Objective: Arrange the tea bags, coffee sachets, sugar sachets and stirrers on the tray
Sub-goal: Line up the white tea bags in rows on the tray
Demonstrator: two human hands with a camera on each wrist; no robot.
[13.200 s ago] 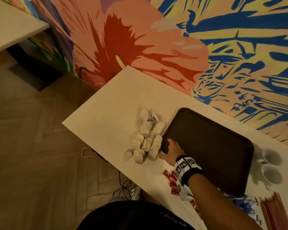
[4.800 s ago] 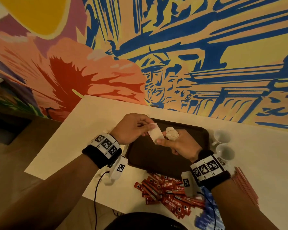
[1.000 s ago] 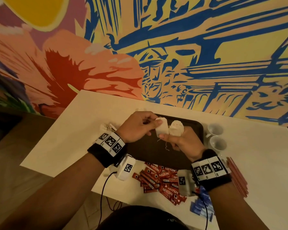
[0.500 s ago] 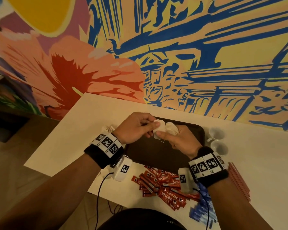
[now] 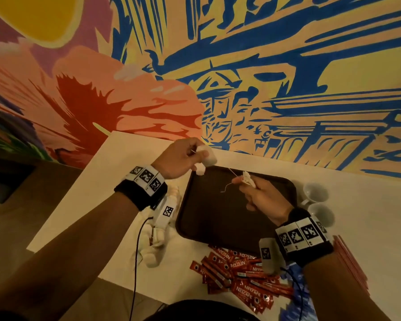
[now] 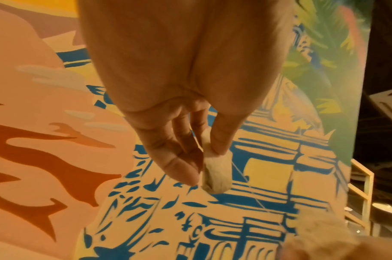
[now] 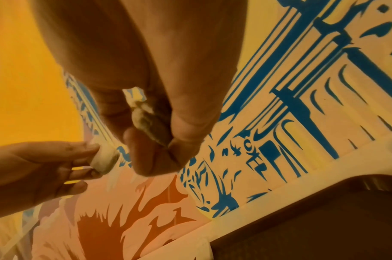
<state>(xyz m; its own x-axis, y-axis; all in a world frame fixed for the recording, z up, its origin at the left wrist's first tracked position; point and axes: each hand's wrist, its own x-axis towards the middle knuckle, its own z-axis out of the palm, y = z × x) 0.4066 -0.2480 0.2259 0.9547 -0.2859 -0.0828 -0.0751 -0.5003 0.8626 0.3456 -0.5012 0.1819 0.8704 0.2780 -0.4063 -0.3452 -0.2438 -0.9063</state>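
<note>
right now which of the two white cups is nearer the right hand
The nearer cup, close beside the right hand at its wrist; the other cup stands farther back, toward the wall.

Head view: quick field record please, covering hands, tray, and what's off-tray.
left hand: pinches a tea bag above the tray's far left corner
right hand: pinches a second tea bag over the tray
string: runs between the two bags
tray: dark, nothing lying on it
off-tray: coffee sachets, tea bag pile, stirrers, two cups

the red coffee sachets lying on the table read "nescafe" in white; no other wording can be read.
</note>
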